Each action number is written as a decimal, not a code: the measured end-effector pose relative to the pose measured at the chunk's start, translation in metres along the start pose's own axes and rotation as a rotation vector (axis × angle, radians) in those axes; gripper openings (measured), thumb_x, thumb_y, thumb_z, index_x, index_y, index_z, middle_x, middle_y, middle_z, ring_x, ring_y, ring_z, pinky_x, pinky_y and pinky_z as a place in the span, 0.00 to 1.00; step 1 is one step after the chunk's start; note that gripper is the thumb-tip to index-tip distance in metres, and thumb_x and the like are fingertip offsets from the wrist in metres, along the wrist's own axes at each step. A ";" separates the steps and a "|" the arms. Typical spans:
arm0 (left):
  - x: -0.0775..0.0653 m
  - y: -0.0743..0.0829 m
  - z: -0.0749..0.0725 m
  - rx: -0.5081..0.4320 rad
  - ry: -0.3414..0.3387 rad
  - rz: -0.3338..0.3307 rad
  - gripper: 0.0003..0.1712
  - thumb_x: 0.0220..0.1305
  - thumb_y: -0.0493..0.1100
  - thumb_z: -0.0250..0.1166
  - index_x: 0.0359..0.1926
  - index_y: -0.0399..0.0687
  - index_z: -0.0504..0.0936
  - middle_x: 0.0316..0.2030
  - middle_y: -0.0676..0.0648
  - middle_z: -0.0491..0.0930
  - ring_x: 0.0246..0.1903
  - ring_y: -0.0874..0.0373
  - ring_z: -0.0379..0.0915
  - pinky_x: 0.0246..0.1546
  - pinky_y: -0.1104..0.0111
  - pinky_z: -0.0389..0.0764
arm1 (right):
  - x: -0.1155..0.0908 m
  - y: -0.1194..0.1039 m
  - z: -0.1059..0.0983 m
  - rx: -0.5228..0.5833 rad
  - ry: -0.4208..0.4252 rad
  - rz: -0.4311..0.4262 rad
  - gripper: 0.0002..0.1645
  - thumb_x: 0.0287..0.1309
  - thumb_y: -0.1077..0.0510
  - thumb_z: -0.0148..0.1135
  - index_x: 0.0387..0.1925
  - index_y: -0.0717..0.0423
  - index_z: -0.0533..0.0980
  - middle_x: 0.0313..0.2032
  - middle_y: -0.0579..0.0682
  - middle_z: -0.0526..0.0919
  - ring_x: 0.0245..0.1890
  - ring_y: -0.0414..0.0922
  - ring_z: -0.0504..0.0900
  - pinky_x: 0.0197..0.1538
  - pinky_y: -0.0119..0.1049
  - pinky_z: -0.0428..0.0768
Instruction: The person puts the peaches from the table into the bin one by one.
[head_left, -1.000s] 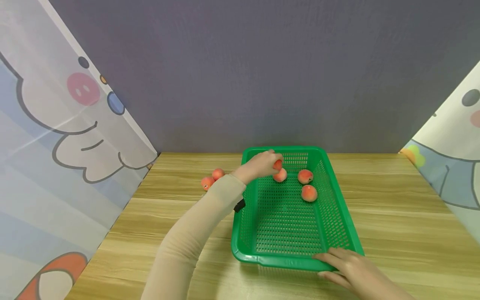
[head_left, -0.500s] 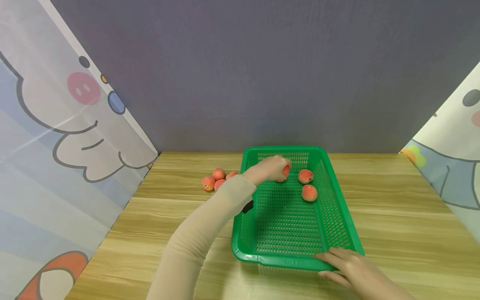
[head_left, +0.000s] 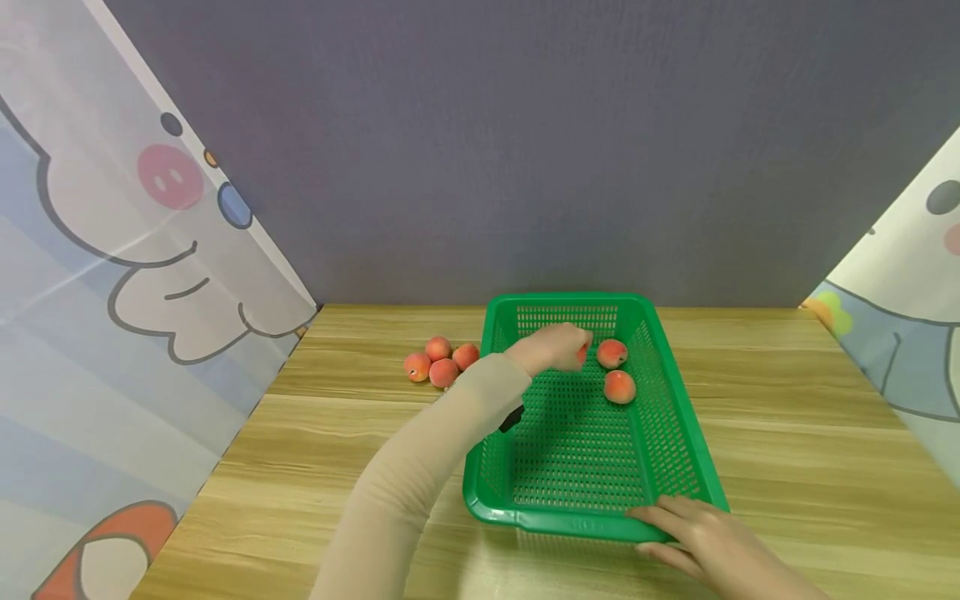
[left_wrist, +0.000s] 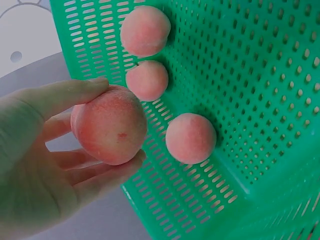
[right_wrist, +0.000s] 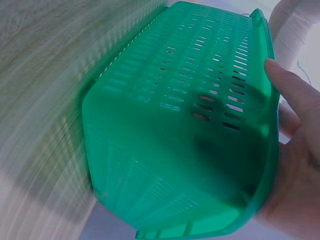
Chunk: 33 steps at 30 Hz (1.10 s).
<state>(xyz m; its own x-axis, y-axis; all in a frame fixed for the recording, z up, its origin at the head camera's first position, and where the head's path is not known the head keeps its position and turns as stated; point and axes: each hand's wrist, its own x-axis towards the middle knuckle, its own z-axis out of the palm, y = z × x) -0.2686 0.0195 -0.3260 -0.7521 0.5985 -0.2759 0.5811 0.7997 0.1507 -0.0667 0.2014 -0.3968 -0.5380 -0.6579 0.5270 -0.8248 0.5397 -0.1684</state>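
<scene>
My left hand (head_left: 553, 346) reaches over the back part of a green plastic basket (head_left: 577, 523) and holds a peach (left_wrist: 112, 125) between thumb and fingers. Most of that peach is hidden by the hand in the head view. Inside the basket, the left wrist view has three more peaches, the nearest peach (left_wrist: 191, 138) apart from the other two. At the basket's front right corner my right hand (head_left: 701, 537) grips the rim, thumb outside and fingers over the edge.
Left of the basket, several peaches (head_left: 443, 372) lie bunched on the wooden table (head_left: 300, 467). A grey wall (head_left: 562, 150) rises behind the table, and cartoon-printed sheets (head_left: 90, 275) flank both sides.
Holding the peach, my left hand has moved rightward and slightly toward the front over the basket. More of the peaches on the table now show. The right hand stays on the rim.
</scene>
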 end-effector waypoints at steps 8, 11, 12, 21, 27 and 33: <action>0.006 0.002 0.008 -0.054 -0.065 -0.073 0.05 0.58 0.34 0.55 0.32 0.49 0.69 0.23 0.52 0.68 0.19 0.62 0.58 0.21 0.72 0.62 | 0.000 -0.001 0.000 0.007 -0.011 0.006 0.19 0.41 0.51 0.68 0.39 0.49 0.77 0.30 0.33 0.74 0.28 0.34 0.76 0.27 0.25 0.74; 0.008 0.002 0.011 -0.038 -0.075 -0.094 0.06 0.58 0.35 0.55 0.36 0.48 0.71 0.25 0.52 0.69 0.19 0.62 0.58 0.22 0.72 0.62 | 0.000 -0.001 0.000 0.005 -0.010 0.007 0.19 0.41 0.51 0.68 0.39 0.49 0.77 0.30 0.34 0.75 0.29 0.35 0.77 0.27 0.26 0.75; 0.008 0.002 0.012 -0.034 -0.079 -0.101 0.06 0.58 0.35 0.55 0.38 0.48 0.72 0.25 0.52 0.69 0.19 0.63 0.58 0.22 0.73 0.63 | 0.000 -0.001 0.000 0.004 -0.009 0.007 0.19 0.41 0.51 0.68 0.39 0.49 0.77 0.30 0.34 0.75 0.29 0.35 0.77 0.27 0.27 0.75; 0.010 0.004 0.020 -0.019 -0.092 -0.147 0.10 0.58 0.38 0.58 0.42 0.49 0.71 0.31 0.53 0.72 0.26 0.63 0.66 0.27 0.74 0.69 | 0.000 -0.001 0.000 0.010 -0.026 0.009 0.19 0.42 0.51 0.67 0.39 0.50 0.77 0.30 0.36 0.76 0.29 0.37 0.78 0.25 0.31 0.76; 0.013 0.003 0.027 0.009 -0.117 -0.158 0.05 0.60 0.37 0.55 0.37 0.49 0.71 0.28 0.51 0.69 0.22 0.62 0.61 0.24 0.72 0.65 | 0.001 -0.001 -0.001 0.017 -0.032 0.010 0.19 0.42 0.52 0.67 0.39 0.50 0.77 0.31 0.36 0.76 0.29 0.36 0.78 0.25 0.30 0.76; 0.019 0.000 0.034 0.020 -0.124 -0.158 0.04 0.59 0.35 0.55 0.34 0.49 0.70 0.32 0.49 0.67 0.15 0.62 0.58 0.16 0.73 0.62 | 0.001 -0.001 -0.002 0.024 -0.048 0.013 0.19 0.42 0.52 0.67 0.39 0.51 0.77 0.31 0.37 0.76 0.29 0.37 0.78 0.25 0.29 0.76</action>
<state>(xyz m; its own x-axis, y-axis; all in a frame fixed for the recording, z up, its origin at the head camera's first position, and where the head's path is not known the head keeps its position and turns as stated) -0.2723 0.0294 -0.3638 -0.7913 0.4543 -0.4092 0.4658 0.8815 0.0780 -0.0660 0.2014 -0.3946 -0.5559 -0.6754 0.4846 -0.8214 0.5359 -0.1955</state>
